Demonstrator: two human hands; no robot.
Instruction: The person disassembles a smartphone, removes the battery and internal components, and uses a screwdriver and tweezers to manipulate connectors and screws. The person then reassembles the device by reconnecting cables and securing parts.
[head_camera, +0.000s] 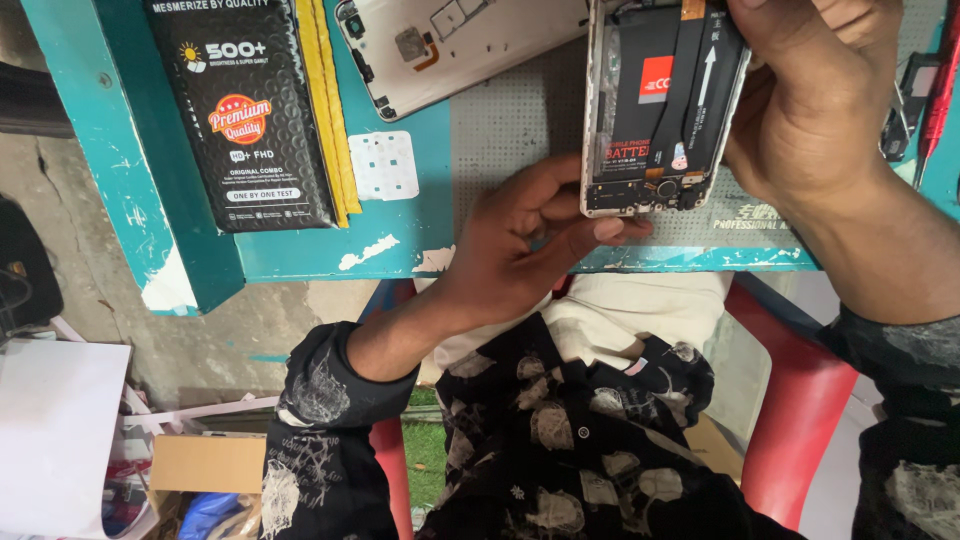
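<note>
An opened smartphone (655, 110) with its back removed shows a black battery, a flex cable and a white frame. My right hand (815, 95) grips its right edge and upper part, holding it over a grey perforated work mat (520, 120). My left hand (525, 240) pinches the phone's lower left corner between thumb and fingers, just above the table's front edge.
On the teal table (290, 250) lie a black bubble-wrap parts package (245, 110) over yellow envelopes, a white phone back cover (450, 45) and a small white sticker sheet (384, 165). A red-handled tool (938, 95) lies at far right. Red chair, cardboard box (205, 465) and papers sit below.
</note>
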